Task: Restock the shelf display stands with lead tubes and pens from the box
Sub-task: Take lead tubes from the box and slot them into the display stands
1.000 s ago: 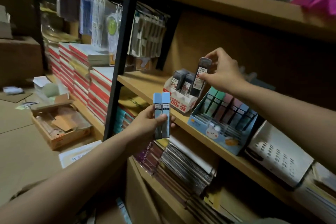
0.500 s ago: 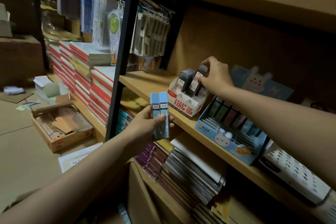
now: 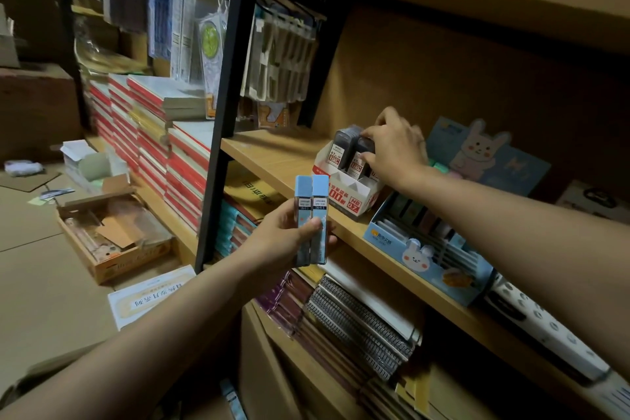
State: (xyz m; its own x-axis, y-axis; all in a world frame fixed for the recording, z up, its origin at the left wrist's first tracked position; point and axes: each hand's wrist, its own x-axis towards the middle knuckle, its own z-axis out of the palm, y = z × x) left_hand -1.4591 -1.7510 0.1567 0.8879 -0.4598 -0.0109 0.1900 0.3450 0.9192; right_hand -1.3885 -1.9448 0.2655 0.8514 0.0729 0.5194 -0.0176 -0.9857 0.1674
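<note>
The left hand (image 3: 289, 235) is closed around two blue lead tubes (image 3: 312, 220), held upright side by side, thumb across their lower fronts, caps uppermost. The tubes sit in front of the wooden shelf (image 3: 272, 160) edge, apart from it, below and to the left of the displays.

The right hand (image 3: 397, 147) is placed over the white display stand (image 3: 347, 191), which stands on the shelf board. Its fingers are curled down onto the tops of the dark lead tubes (image 3: 342, 148) standing in the stand's rear row, with the thumb against the front of one tube. The fingertips touch the tubes; whether they pinch a single tube or only press on the group cannot be determined. The front compartments of the stand show bare white dividers.

Just to the right of the white stand, touching or nearly so, is a blue rabbit display stand (image 3: 426, 259) holding rows of flat pastel items; its rabbit backboard (image 3: 477, 150) rises behind the right wrist.

On the floor to the left lies an open cardboard box (image 3: 112, 239) containing loose card pieces. Spiral notebooks (image 3: 361, 324) are stacked on the lower shelf beneath the displays.
</note>
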